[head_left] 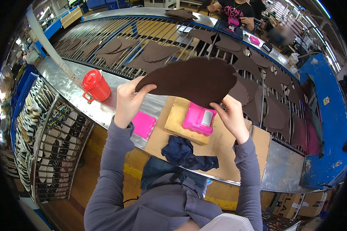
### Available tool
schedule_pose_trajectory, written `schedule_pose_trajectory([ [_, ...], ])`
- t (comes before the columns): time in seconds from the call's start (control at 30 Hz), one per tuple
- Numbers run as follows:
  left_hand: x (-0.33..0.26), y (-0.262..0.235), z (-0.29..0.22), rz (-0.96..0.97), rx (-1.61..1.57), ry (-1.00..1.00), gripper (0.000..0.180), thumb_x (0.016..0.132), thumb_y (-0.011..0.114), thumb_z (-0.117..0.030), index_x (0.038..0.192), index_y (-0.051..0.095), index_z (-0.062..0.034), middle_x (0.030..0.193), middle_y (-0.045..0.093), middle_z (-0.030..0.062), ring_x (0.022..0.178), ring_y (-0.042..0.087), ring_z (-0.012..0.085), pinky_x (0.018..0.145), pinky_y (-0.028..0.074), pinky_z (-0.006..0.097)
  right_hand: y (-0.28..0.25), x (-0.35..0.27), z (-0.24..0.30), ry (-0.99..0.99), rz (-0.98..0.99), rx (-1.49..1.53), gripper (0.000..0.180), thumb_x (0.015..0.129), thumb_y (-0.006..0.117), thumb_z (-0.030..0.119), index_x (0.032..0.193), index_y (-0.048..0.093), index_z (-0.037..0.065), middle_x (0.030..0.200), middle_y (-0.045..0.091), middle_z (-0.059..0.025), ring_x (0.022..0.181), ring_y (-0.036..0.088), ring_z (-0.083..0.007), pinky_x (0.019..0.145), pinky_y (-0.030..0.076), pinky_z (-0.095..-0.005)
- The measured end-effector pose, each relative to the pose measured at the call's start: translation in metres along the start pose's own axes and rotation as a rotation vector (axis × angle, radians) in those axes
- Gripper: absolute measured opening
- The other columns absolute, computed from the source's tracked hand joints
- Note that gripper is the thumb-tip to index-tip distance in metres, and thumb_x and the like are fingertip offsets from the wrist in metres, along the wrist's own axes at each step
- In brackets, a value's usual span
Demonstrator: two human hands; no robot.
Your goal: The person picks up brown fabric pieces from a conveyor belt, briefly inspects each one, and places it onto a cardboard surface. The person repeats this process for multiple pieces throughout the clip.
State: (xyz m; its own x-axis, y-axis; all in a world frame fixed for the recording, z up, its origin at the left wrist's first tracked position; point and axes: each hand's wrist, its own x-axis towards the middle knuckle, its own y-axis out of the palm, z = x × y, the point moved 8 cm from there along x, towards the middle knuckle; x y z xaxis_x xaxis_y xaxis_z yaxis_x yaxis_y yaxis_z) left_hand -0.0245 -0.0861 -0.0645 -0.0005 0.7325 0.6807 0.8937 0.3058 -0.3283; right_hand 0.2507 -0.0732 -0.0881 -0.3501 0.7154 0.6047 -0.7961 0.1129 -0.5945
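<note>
Between my two hands I hold up a dark brown cut leather-like piece [192, 79] with a scalloped far edge. My left hand [132, 98] pinches its left end, thumb on top. At its lower right corner, my right hand [231, 117] grips the edge with the thumb toward me. Below the piece, a pink plastic box [198, 120] with a pale grey insert rests on a yellowish block [177, 119]. A flat pink scalloped tray or lid [144, 124] lies near my left forearm. A dark blue crumpled cloth [185, 152] lies close to my body.
A red lidded container [96, 85] stands left on the metal table. Cardboard [254, 148] covers the bench. Beyond, a roller conveyor [135, 32] carries several brown pieces [275, 115]. A blue machine [324, 127] stands right; a rack of soles [54, 146] left. Another person [235, 11] works across.
</note>
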Motion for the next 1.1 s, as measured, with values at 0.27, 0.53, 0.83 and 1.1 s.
schedule_pose_trajectory([
  [0.27,-0.016,0.005,0.028,0.117,0.023,-0.051,0.015,0.082,0.068,-0.004,0.094,0.068,0.0036,0.081,0.071,0.0125,0.069,0.068,0.0177,0.063,0.050,0.028,0.031,-0.015,-0.024,0.105,0.070,0.052,0.014,0.081,0.070,0.003,0.093,0.065,-0.002,0.083,0.065,-0.0145,0.074,0.065,-0.0264,0.066,0.050,-0.0324],
  [0.53,-0.017,0.015,0.036,0.155,0.001,-0.051,0.015,0.082,0.067,-0.003,0.094,0.069,0.0039,0.081,0.071,0.0127,0.069,0.068,0.0194,0.063,0.050,0.028,0.027,-0.019,-0.023,0.096,0.036,0.063,0.014,0.082,0.069,0.003,0.094,0.063,-0.002,0.086,0.065,-0.0158,0.077,0.064,-0.0313,0.068,0.049,-0.0339],
  [0.83,-0.010,0.066,0.032,0.346,-0.099,-0.028,0.016,0.081,0.067,-0.006,0.095,0.068,0.0026,0.084,0.070,0.0140,0.072,0.069,0.0235,0.064,0.051,0.029,-0.006,-0.060,-0.038,0.079,-0.083,-0.103,0.017,0.081,0.070,0.002,0.096,0.063,-0.001,0.088,0.065,-0.0165,0.078,0.064,-0.0336,0.067,0.049,-0.0351],
  [1.1,-0.008,0.149,0.014,0.559,-0.122,0.149,0.020,0.082,0.068,-0.011,0.098,0.067,0.0007,0.087,0.070,0.0159,0.076,0.068,0.0305,0.066,0.052,0.033,-0.022,-0.140,-0.080,0.308,-0.177,-0.204,0.020,0.084,0.069,0.003,0.103,0.063,0.000,0.091,0.066,-0.0197,0.082,0.064,-0.0384,0.068,0.050,-0.0384],
])
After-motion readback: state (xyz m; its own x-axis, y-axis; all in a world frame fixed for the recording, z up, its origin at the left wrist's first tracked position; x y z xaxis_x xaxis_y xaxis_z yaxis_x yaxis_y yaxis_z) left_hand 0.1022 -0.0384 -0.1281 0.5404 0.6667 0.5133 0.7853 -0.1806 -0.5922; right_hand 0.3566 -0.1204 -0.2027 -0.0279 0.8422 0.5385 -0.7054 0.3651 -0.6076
